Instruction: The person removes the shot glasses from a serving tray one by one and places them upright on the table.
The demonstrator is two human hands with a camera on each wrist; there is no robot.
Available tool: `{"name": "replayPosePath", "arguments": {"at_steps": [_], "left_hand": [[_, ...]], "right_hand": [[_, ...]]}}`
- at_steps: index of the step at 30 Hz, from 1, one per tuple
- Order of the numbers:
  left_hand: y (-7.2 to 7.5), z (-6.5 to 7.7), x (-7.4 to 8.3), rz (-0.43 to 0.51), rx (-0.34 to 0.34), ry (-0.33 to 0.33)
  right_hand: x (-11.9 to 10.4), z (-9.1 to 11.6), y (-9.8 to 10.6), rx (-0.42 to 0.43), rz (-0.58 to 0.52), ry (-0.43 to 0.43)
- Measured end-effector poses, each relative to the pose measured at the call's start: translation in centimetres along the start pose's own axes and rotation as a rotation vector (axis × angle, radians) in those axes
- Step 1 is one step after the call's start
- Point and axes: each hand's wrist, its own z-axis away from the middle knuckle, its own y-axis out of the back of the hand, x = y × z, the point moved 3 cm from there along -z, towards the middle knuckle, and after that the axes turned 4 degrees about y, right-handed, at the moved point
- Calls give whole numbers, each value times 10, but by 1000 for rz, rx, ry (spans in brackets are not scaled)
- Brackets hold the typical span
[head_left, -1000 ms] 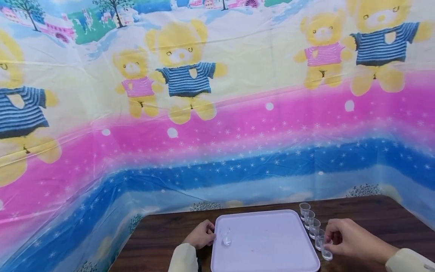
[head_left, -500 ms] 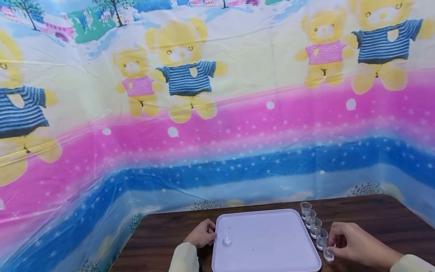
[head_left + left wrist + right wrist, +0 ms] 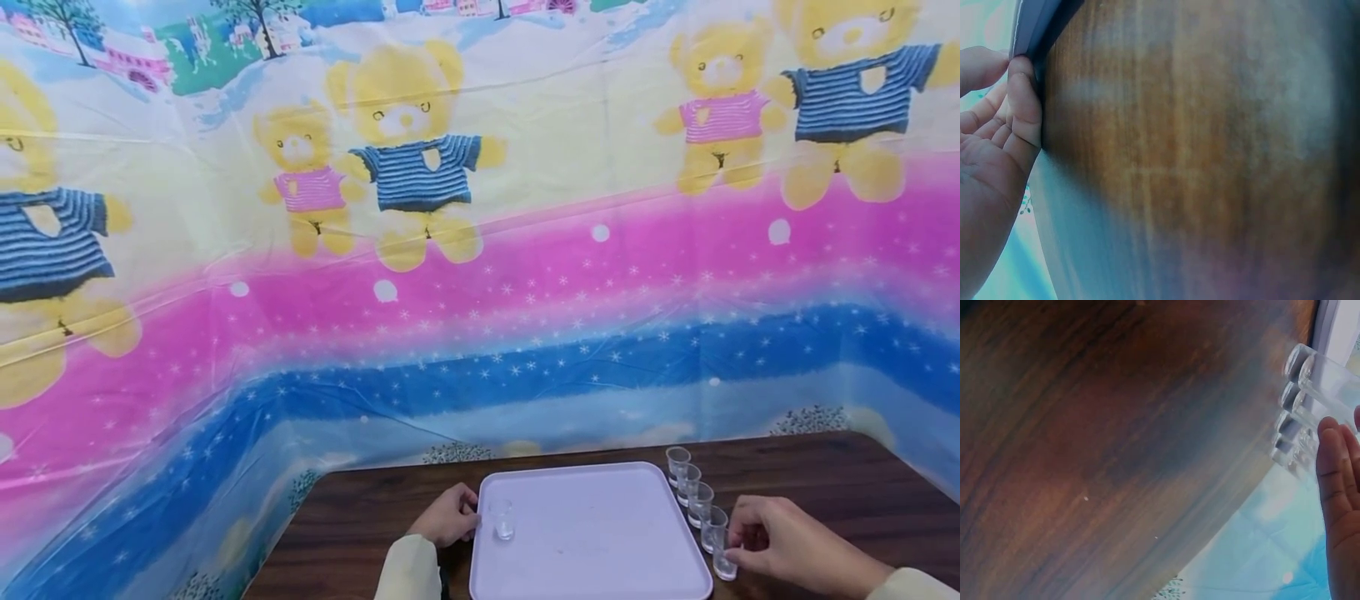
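Note:
A pale lilac tray (image 3: 592,533) lies on the dark wooden table. My left hand (image 3: 444,517) pinches its left rim between thumb and index finger; the left wrist view shows the fingertips at the tray edge (image 3: 1036,25). One small clear shot glass (image 3: 504,525) stands on the tray's left part. Along the tray's right side, several more shot glasses (image 3: 701,505) stand in a row on the table. My right hand (image 3: 798,540) holds the nearest shot glass (image 3: 724,568) of that row with thumb and fingertips. Part of this glass is hidden behind the fingers.
The wooden table (image 3: 330,533) extends to the left of the tray and to the right of the row. Behind its far edge hangs a cloth backdrop (image 3: 540,333) printed with bears and snowflakes.
The right hand has shifted slightly to the right along with the nearest shot glass, and the view has moved a little. The left hand stays at the tray rim.

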Motion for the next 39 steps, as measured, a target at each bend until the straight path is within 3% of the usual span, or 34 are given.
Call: {"name": "replayPosePath", "arguments": {"at_steps": [8,14,25,32,39], "left_hand": [[1,3,2,0,7,34],[1,4,3,4,2,47],[1,3,1,11,1,58],[1,1,-1,11,5,47],[0,1,-3,15,11,43]], "right_hand": [[-11,-8,11,48,73,26],[-23,-28,11,87,90,65],[-46,-69,-10,51,53,53],[-52,-89,-21,22,45,-7],[-66,-110,-32,15,14,40]]}}
